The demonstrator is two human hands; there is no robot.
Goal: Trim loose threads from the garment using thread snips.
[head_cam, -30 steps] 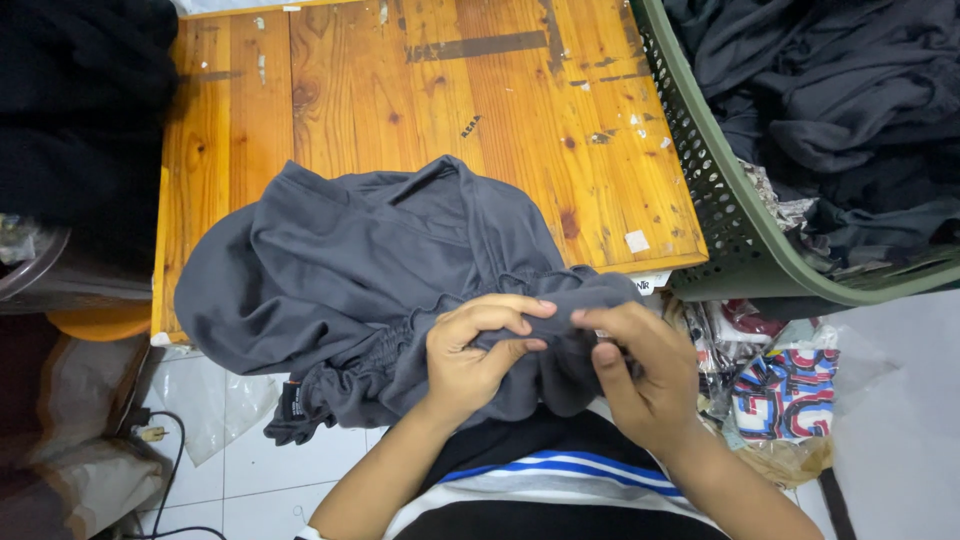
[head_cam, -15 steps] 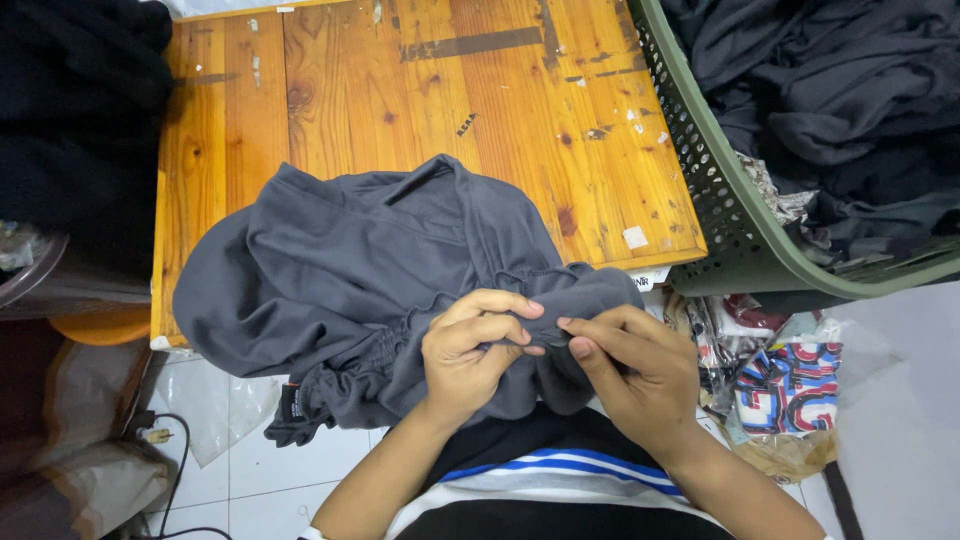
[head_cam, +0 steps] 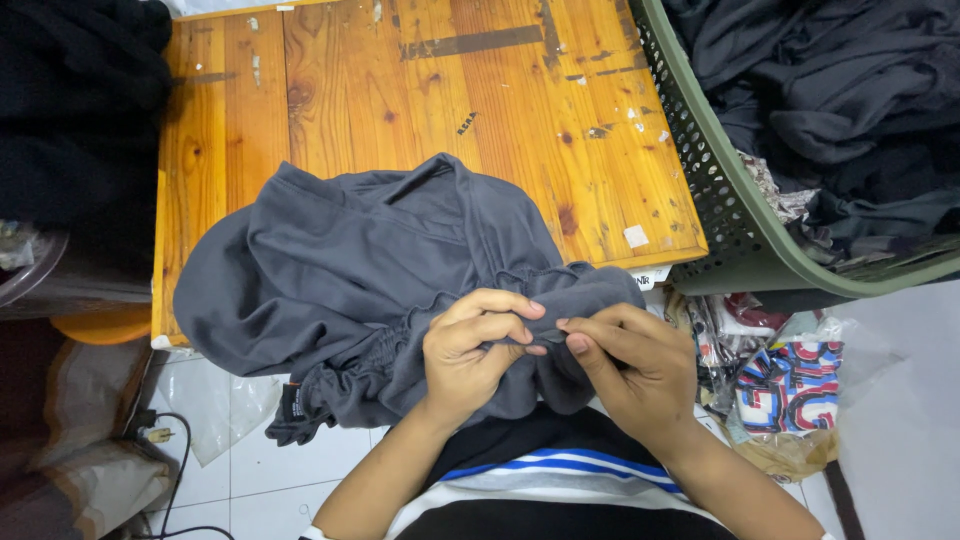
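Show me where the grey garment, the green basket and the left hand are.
grey garment (head_cam: 340, 270), head view, its spread middle.
green basket (head_cam: 715, 190), head view, its perforated wall.
left hand (head_cam: 470, 350), head view, its back.

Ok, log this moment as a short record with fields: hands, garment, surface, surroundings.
left hand: left hand pinches the dark grey garment's gathered edge
right hand: right hand grips the same edge, fingertips meeting the left
garment: dark grey garment, crumpled, part on the table, part hanging over its near edge
surface: worn wooden table
surroundings: green perforated laundry basket of dark clothes at right; white tiled floor below
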